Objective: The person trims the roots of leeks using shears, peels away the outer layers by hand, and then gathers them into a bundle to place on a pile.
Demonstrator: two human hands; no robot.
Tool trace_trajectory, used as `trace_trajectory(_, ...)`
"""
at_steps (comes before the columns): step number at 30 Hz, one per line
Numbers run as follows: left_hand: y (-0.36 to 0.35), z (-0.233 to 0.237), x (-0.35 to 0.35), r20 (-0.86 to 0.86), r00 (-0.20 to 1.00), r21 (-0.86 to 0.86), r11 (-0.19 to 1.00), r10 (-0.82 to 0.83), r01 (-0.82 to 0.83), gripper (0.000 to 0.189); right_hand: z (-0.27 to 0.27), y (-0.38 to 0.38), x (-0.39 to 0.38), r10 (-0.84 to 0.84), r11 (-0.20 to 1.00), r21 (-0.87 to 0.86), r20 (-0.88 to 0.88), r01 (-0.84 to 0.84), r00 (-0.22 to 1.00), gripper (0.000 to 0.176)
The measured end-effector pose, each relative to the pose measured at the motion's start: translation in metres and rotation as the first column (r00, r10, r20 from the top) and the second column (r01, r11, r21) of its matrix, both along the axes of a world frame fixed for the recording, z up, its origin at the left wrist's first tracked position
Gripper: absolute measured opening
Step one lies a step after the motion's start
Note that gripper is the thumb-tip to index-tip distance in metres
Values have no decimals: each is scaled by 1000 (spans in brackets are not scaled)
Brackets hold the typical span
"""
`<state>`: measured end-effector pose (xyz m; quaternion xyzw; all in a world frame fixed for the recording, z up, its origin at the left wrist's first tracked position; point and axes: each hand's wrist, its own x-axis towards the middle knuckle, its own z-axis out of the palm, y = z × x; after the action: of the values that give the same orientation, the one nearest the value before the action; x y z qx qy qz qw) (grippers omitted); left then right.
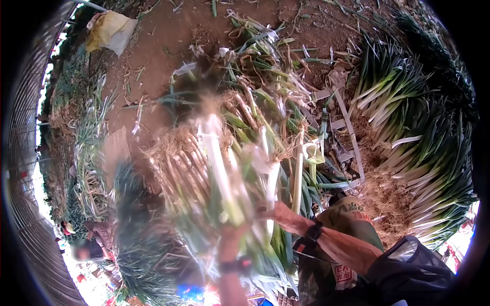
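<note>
My left hand (234, 238) is smeared by motion at the lower middle, a dark band on its wrist. From it a blurred green onion (218, 163) rises with its roots up and seems gripped, though the fingers are not clear. My right hand (278, 214) reaches in from the right, its fingers closed around the stalk of another green onion (272, 186). Behind and left of the hands lies a bunch of green onions (178, 176) with brown roots pointing away from me. Loose peeled leaves (265, 46) are strewn beyond.
Long rows of green onions (413, 183) lie along the right, roots facing inward. More onions (135, 224) are piled at the left. A yellow and white sack (112, 30) rests on brown soil (163, 51). A person (89, 250) is at the lower left. A printed sack (352, 214) covers my leg.
</note>
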<state>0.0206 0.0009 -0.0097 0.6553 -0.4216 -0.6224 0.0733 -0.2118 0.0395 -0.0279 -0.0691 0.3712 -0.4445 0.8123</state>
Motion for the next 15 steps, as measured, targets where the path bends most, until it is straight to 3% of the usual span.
trace_trajectory(3, -3, 23, -20, 20, 1000, 83, 997, 5, -7, 39, 1, -2, -3, 26, 1000, -18, -12, -26, 1000, 61)
trace_trajectory(5, -3, 37, -31, -59, 998, 91, 996, -7, 13, 40, -11, 0, 1, 12, 1000, 27, -18, -12, 1000, 61)
trace_trajectory(8, 12, 26, -32, -60, 996, 6, 997, -71, 72, 43, -14, 0, 0, 30, 997, 69, -32, -27, 999, 64)
trace_trajectory(10, 22, 25, -40, 70, 985, -64, 984, -159, 164, 46, -7, 2, -3, 22, 996, 91, -29, -20, 999, 62)
trace_trajectory(13, 36, 29, -47, 115, 977, -8, 984, -178, 180, 52, 6, 4, -8, -13, 994, 109, -9, 14, 1000, 54)
trace_trajectory(15, 50, 22, -46, 276, 925, -48, 958, -261, 284, 69, 12, 2, -8, -9, 994, 106, 3, 9, 1000, 47)
